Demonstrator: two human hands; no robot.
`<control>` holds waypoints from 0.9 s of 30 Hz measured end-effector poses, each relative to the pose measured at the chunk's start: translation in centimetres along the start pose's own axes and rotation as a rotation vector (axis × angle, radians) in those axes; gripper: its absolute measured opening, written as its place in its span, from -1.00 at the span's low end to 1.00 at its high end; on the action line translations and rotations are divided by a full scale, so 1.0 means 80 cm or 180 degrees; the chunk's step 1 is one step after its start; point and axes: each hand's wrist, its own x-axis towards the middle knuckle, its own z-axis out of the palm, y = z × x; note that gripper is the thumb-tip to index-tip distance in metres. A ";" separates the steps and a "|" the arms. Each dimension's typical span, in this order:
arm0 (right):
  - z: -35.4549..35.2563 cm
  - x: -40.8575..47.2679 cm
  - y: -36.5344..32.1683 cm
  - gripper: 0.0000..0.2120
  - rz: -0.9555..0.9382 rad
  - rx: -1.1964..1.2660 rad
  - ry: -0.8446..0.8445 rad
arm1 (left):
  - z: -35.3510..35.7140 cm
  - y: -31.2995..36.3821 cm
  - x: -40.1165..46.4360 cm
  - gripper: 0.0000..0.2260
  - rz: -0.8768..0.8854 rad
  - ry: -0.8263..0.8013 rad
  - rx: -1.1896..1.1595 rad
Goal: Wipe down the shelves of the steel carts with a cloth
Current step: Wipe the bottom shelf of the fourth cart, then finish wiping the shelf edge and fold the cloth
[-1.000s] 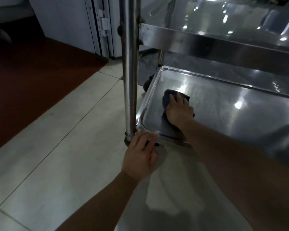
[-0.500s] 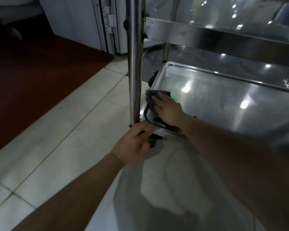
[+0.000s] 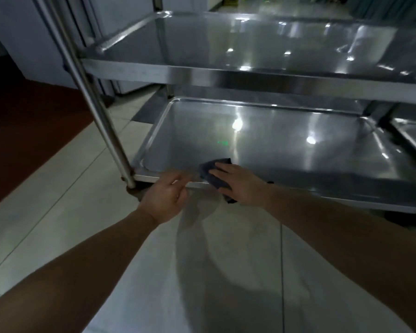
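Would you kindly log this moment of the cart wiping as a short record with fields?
setting: steel cart on a tiled floor
cloth: dark cloth draped over the front rim of the bottom shelf
right hand: right hand pressing flat on the cloth
left hand: left hand at the shelf's front edge, beside the corner post; grip unclear
upper shelf: upper shelf bare and shiny, not being wiped
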 end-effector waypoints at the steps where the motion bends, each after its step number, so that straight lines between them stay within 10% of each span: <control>1: 0.000 -0.026 0.026 -0.41 0.0091 -0.0046 -0.0043 | 0.004 0.020 0.011 -0.62 0.0044 -0.0086 0.0034; 9: -0.004 -0.214 0.187 -0.46 0.1049 -0.0210 -0.0226 | 0.093 0.178 0.121 -0.60 0.0815 -0.1060 0.0418; 27: -0.013 -0.394 0.330 -0.41 0.2854 -0.0218 -0.0357 | 0.270 0.398 0.211 -0.63 0.1438 -0.0847 -0.0282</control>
